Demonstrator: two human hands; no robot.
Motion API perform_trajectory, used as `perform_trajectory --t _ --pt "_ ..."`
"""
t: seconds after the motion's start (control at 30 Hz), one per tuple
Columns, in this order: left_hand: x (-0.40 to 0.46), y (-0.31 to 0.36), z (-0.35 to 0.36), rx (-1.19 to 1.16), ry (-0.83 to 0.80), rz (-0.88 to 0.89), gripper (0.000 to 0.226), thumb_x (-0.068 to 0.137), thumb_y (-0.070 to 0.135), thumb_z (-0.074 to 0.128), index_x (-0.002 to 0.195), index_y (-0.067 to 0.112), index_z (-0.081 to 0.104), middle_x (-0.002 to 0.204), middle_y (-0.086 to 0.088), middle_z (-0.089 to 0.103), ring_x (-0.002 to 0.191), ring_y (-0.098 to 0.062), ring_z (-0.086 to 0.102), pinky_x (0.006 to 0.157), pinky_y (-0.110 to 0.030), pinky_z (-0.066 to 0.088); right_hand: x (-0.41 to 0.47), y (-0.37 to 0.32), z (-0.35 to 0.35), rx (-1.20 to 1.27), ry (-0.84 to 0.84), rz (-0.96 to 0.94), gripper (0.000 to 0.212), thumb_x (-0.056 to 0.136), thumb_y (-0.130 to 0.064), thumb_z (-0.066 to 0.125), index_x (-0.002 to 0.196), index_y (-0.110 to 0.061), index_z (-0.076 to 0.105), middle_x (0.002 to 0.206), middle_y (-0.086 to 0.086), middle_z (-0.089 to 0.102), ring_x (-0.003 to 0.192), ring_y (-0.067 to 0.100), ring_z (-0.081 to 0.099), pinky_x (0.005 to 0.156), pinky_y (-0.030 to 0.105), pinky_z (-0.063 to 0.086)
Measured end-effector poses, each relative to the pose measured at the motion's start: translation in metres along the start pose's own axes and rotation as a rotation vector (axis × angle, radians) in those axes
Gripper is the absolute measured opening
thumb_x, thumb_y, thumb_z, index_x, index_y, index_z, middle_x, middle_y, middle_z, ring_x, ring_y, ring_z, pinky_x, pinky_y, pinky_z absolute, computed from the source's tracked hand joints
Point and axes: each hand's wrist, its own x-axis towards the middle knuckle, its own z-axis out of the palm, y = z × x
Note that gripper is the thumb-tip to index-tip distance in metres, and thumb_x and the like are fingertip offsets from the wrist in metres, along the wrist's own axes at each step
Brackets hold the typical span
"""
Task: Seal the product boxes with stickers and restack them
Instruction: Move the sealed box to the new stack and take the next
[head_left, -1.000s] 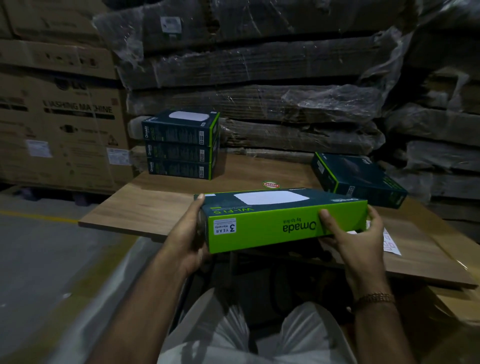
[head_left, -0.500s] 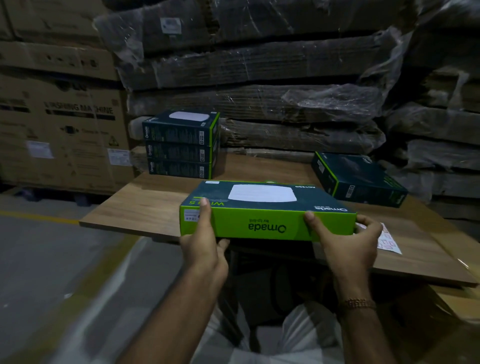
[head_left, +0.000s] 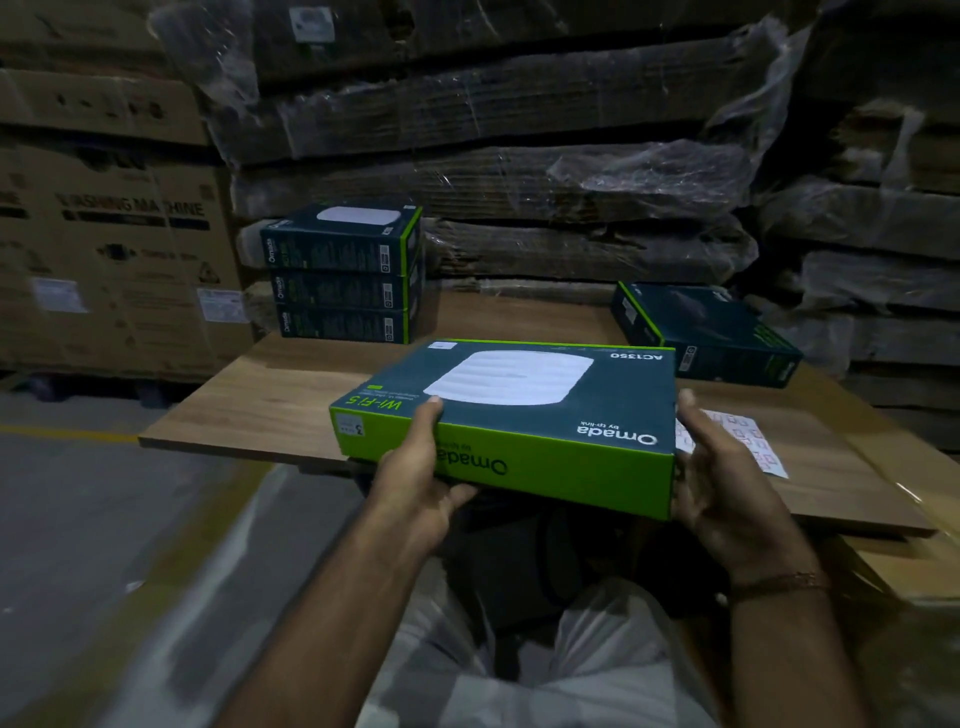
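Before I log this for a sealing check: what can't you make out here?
- Seal stickers on the green-and-teal Omada box in both hands: its end flaps are turned away or covered by the right hand.
- White sticker sheet: print too small, partly behind that hand.
- Left hand fingers: under the box.
- Brown washing-machine carton: blurred, cut by the left edge.

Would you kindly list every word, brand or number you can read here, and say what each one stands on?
"Omada", "by tp-link", "Wi-Fi 5", "AC1350": top of the held box, seen upside down.
"Omada": its green front side.
"3": small white label at its left corner.
"Omada": side of the stacked boxes.
"WASHING MACHINE": big carton on the left, blurred.
Sticker sheet, lone box, white carton labels: too small or blurred to read.
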Motion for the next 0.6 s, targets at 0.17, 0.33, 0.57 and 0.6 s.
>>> perform_trajectory --t 0.17,0.33,0.57,0.6 --pt "-0.012 -0.008 0.006 -0.04 -0.004 0.069 0.042 0.1 0.034 0.075 0.135 0.015 0.062 0.116 -0.008 0.081 0.104 -0.028 0.078 0.08 -0.052 0.065 -0.005 -0.001 -0.003 0.07 -0.075 -0.014 0.073 0.082 -0.046 0.069 0.15 -0.025 0.056 0.132 0.019 0.074 0.119 0.042 0.072 0.096 0.066 0.059" --pt "-0.04 -0.03 0.027 0.036 -0.031 0.188 0.106 0.1 0.029 0.075 0.167 0.035 -0.006 0.142 0.009 0.065 0.112 -0.015 0.074 0.084 -0.044 0.064 0.0 0.007 0.003 0.075 -0.019 -0.07 0.083 0.091 -0.033 0.074 0.161 -0.036 0.031 0.133 0.013 0.074 0.123 0.043 0.069 0.075 0.054 0.065" --pt "-0.066 -0.054 0.039 0.094 -0.099 0.19 0.126 0.096 0.027 0.079 0.155 0.062 -0.027 0.14 0.02 0.066 0.118 -0.014 0.073 0.101 -0.058 0.059 -0.011 0.003 0.014 0.095 0.006 -0.097 0.068 0.096 -0.024 0.071 0.153 -0.035 0.038 0.12 0.011 0.079 0.094 0.029 0.079 0.066 0.048 0.065" --pt "-0.066 -0.054 0.039 0.104 -0.101 0.19 0.126 0.096 0.025 0.08 0.156 0.062 -0.025 0.136 0.021 0.068 0.116 -0.014 0.074 0.102 -0.057 0.059 -0.009 0.003 0.011 0.097 0.024 -0.103 0.08 0.089 -0.026 0.077 0.156 -0.035 0.034 0.119 0.01 0.08 0.097 0.029 0.078 0.07 0.048 0.065"
